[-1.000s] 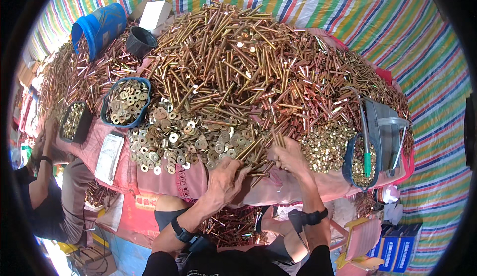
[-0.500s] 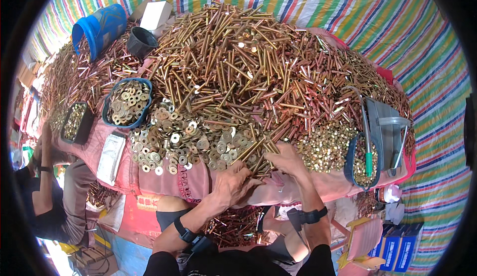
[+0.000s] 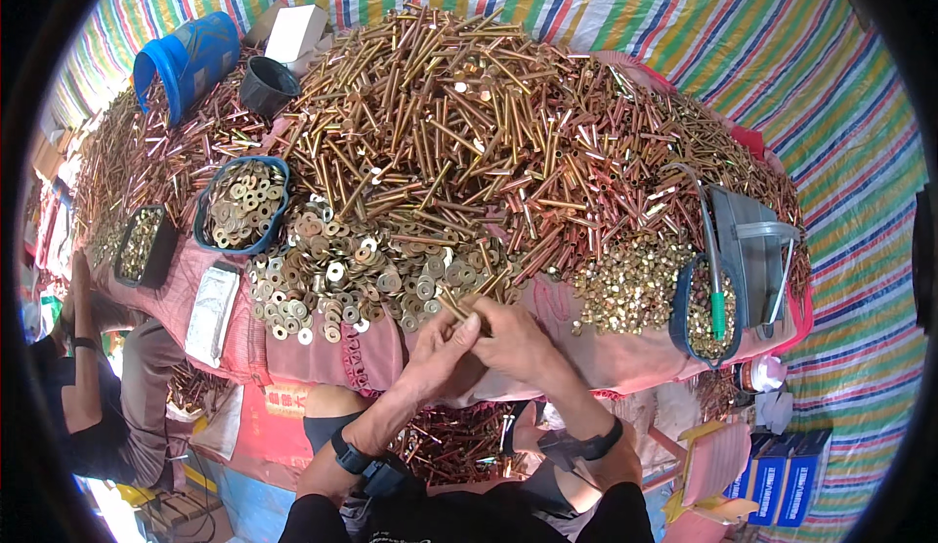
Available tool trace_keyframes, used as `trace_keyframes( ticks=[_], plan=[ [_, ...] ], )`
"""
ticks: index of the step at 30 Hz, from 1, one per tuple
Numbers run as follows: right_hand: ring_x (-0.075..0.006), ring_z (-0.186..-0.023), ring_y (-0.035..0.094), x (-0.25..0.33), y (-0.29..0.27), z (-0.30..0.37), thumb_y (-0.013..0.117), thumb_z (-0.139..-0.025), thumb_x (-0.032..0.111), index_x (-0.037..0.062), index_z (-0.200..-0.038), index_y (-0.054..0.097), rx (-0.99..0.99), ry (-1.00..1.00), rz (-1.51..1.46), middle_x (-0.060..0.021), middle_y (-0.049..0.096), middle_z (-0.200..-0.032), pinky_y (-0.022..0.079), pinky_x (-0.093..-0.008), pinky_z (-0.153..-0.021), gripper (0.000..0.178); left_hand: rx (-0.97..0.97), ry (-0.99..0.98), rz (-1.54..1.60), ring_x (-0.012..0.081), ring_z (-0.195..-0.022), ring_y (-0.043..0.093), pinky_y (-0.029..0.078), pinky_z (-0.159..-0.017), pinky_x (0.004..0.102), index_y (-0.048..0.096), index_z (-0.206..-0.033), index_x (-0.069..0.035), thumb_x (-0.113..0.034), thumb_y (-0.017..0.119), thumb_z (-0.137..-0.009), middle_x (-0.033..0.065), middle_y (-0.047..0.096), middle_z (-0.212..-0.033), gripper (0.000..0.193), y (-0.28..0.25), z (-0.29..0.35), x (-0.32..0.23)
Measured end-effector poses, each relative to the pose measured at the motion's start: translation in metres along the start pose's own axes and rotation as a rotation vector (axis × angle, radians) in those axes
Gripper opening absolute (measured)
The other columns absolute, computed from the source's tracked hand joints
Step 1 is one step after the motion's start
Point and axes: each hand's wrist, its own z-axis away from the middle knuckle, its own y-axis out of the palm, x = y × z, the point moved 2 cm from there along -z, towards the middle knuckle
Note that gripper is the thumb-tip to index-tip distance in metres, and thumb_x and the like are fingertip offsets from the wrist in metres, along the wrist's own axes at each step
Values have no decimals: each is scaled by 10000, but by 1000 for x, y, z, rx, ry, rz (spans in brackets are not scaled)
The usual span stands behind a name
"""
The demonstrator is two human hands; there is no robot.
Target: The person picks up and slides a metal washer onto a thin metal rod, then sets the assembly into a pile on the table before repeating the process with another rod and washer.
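Note:
My left hand (image 3: 440,355) and my right hand (image 3: 515,338) meet at the near edge of the heaped table. Between their closed fingers are a few long brass-coloured bolts (image 3: 450,301), their ends poking out toward the pile; how each finger grips them is partly hidden. Just beyond the hands lies a spread of flat washers (image 3: 337,274). Farther back rises a large heap of bolts (image 3: 440,123). To the right of my right hand is a patch of small shiny nuts (image 3: 625,294).
Washers fill a blue basket (image 3: 202,235); nuts fill a dark tray (image 3: 156,268) and a blue basket (image 3: 681,333) under a green-handled tool (image 3: 718,316). A grey scoop (image 3: 747,221), a blue bucket (image 3: 200,64) and a black pot (image 3: 268,87) rest around the heap. A co-worker's arm (image 3: 84,348) is at left.
My right hand has moved left from the bolts by the nuts to meet my left hand. Several bolts that lay at the near edge are gone from there; some show between my hands.

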Motion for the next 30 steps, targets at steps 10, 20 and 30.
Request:
trace_keyframes(
  ticks=[10,20,30],
  plan=[
    [-320,-1317,567,18,24,-17,700,-922,131,-31,-1447,536,-24,-193,-188,-205,523,-1428,474,-423,-1117,574,-215,161,388,222,-1101,693,588,-988,384,602,-1332,3,-228,687,-1051,130,701,-1240,373,-20,-8,-15],
    [-196,-809,636,-23,-52,-36,703,-959,101,0,-1196,753,-589,-104,72,-114,679,-977,510,-336,-751,262,-529,251,404,272,-825,764,665,-721,422,543,-1166,-46,-264,660,-1067,124,723,-931,267,-54,-9,-21],
    [-191,-798,713,-37,-22,-77,783,-881,103,54,-1310,710,-521,-80,204,-141,760,-1011,583,-328,-719,438,-521,178,431,293,-836,775,686,-766,438,565,-1148,-26,-263,649,-1072,133,726,-932,262,-41,-6,-28]
  ],
)
